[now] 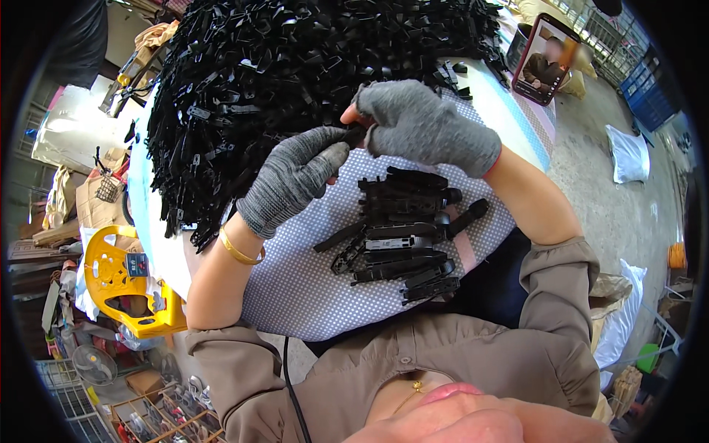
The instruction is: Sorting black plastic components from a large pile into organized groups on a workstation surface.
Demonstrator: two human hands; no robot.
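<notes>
Both of my hands wear grey knit gloves and meet above the near edge of a big pile of black plastic parts (295, 66). My left hand (292, 177) is closed, pinching a small dark plastic part (356, 136) at its fingertips. My right hand (428, 124) curls around the same spot with its thumb and fingers closed in; most of the piece is hidden between the gloves. Below the hands, a loose stack of longer black plastic pieces (402, 244) lies in rough rows on the white-dotted grey cloth (288, 295).
A phone (546, 59) showing a video stands at the table's far right. Left of the table is a yellow plastic chair (111, 277), with a fan (94, 365) on the floor behind. White sacks (628, 153) and a blue crate (648, 92) sit at right.
</notes>
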